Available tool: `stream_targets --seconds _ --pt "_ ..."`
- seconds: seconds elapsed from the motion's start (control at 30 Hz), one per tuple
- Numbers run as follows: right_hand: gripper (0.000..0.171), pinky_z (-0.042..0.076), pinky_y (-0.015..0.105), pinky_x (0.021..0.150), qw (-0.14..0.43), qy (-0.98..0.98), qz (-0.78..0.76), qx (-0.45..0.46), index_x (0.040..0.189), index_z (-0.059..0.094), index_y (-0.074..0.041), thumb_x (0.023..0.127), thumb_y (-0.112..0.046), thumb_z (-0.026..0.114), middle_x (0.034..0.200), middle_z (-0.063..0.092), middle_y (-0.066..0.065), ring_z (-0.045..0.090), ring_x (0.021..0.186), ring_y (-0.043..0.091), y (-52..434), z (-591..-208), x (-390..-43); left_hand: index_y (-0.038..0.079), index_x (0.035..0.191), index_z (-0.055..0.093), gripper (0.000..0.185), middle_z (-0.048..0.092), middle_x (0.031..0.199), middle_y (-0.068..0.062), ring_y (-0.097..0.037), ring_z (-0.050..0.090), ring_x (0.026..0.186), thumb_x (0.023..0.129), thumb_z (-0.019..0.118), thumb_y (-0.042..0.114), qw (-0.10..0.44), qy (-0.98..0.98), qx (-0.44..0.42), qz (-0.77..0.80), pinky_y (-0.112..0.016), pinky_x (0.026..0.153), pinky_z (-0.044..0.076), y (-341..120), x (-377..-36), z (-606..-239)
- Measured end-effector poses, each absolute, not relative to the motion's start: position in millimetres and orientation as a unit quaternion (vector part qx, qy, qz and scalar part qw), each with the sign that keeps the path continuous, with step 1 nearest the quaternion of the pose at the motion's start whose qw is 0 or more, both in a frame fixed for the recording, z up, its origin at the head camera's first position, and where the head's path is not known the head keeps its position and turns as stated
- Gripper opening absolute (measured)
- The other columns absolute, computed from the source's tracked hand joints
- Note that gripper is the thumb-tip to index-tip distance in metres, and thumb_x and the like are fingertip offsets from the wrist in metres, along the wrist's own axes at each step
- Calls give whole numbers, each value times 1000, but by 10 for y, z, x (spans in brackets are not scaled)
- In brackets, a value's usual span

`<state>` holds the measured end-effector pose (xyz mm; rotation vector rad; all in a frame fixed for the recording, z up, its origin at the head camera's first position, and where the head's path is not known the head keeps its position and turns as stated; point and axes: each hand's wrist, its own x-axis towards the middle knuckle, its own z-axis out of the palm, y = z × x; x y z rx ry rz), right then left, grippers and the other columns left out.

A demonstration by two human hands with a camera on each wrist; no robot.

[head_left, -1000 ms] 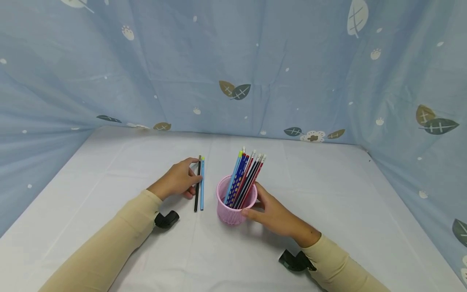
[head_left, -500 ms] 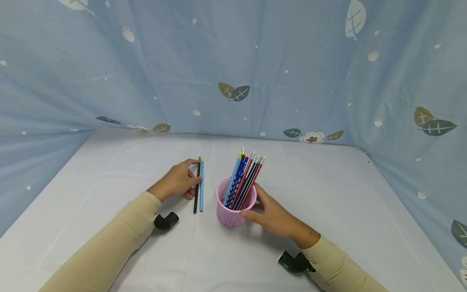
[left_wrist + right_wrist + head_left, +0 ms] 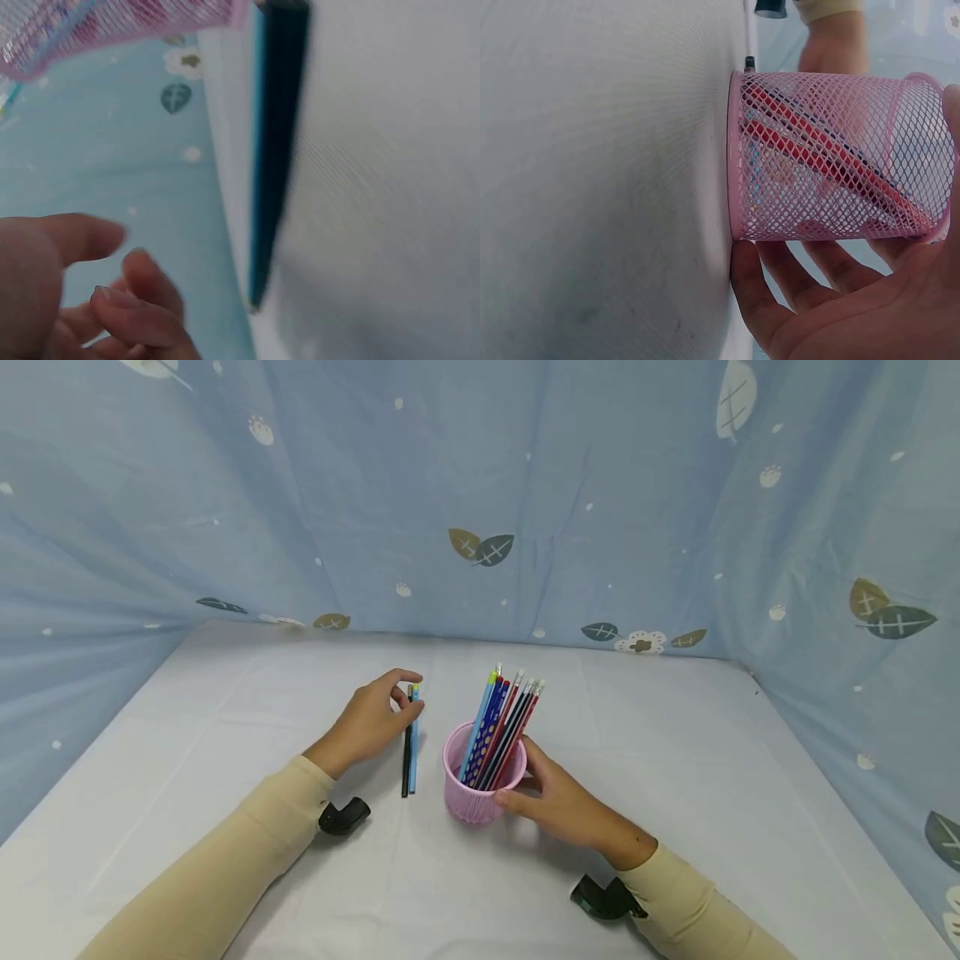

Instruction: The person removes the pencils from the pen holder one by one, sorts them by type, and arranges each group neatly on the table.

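Observation:
A pink mesh pencil cup stands upright on the table, holding several pencils in blue, red and dark stripes. My right hand grips the cup's right side, thumb at the near rim; in the right wrist view its fingers lie along the mesh wall. Left of the cup, a black pencil and a light blue pencil lie side by side. Over their far ends hovers my left hand; the left wrist view shows its thumb and fingers apart, nothing held between them.
A white cloth covers the table. A blue patterned curtain borders the back and sides. Black wrist mounts sit at both sleeve cuffs, low over the tabletop.
My left hand has lifted off the two pencils and moved slightly farther away and right, its fingers spreading. The black pencil now lies closer to the blue one. My right hand keeps its grip.

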<state>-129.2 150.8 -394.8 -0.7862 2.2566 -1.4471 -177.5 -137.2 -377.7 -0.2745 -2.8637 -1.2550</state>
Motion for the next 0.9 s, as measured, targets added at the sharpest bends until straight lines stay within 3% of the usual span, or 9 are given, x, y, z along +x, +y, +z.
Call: stream_targets --seconds 0.1,0.27,0.43,0.7,0.9 --pt "83 43 52 111 170 797 -509 -277 159 18 -21 95 -32 69 157 39 7 50 136 30 1509 -3946 -1300 16 133 58 34 62 98 -4 -17 54 70 101 59 27 42 -898 -104 -425 -29 57 45 -1266 -1703 -3696" --pt "84 43 52 110 174 798 -508 -274 159 18 -22 95 -34 69 157 39 7 50 136 30 1524 -3948 -1302 16 128 62 32 64 101 -3 -18 60 92 101 60 33 63 -879 -139 -451 -34 74 51 -1069 -1559 -3600" --pt "82 44 53 110 164 795 -512 -280 159 19 -22 95 -33 69 157 40 7 50 136 30 1534 -3950 -1301 16 127 63 33 66 103 0 -15 61 98 100 61 35 65 -876 -166 -449 -34 83 52 -925 -1474 -3583" --pt "82 45 51 109 168 794 -513 -281 159 18 -22 95 -33 68 154 43 7 51 135 29 1536 -3963 -1292 13 133 60 37 67 117 -1 -17 61 105 101 60 32 34 -873 -194 -447 -38 87 51 -836 -1381 -3607" --pt "79 46 50 108 161 791 -513 -292 158 21 -20 96 -32 68 151 46 7 54 132 27 1511 -3956 -1297 11 134 60 37 67 122 -1 -16 60 105 102 59 28 23 -865 -205 -457 -35 86 50 -825 -1360 -3627"
